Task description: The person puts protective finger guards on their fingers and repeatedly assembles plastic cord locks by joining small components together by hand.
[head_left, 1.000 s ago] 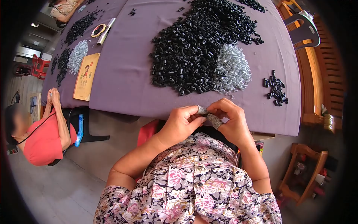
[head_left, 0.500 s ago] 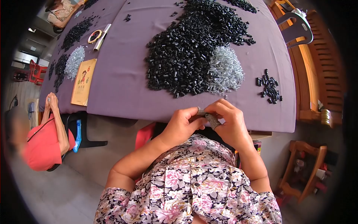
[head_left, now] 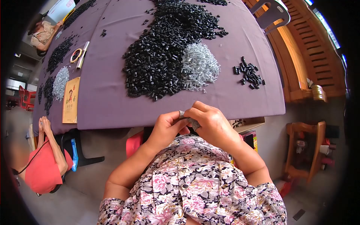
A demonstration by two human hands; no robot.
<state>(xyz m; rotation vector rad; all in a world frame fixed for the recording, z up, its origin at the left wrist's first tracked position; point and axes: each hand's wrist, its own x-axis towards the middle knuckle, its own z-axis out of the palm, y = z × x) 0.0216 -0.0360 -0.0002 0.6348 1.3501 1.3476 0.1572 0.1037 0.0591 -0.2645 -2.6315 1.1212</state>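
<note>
My left hand (head_left: 167,128) and my right hand (head_left: 210,120) meet at the near edge of the table, fingers pinched closely together. Whatever sits between the fingertips is hidden or too small to name. Grey wrapping covers my right thumb (head_left: 195,125), and another bit of grey wrapping (head_left: 182,113) shows at my left fingertip. Just beyond the hands lies a large heap of small black tubular pieces (head_left: 153,71). Against its right side rests a pile of small clear, silvery pieces (head_left: 201,67). Farther right is a small group of black pieces (head_left: 249,73).
A yellow booklet (head_left: 70,101), a tape roll (head_left: 75,56) and more piles lie on the left of the purple tablecloth (head_left: 103,105). A person in red (head_left: 45,165) sits at left, another person (head_left: 43,35) farther back. A grey chair (head_left: 275,17) and wooden bench (head_left: 311,45) stand right.
The camera view has turned, so the table and its piles appear farther left. My hands stay pinched together, with only slight finger movement.
</note>
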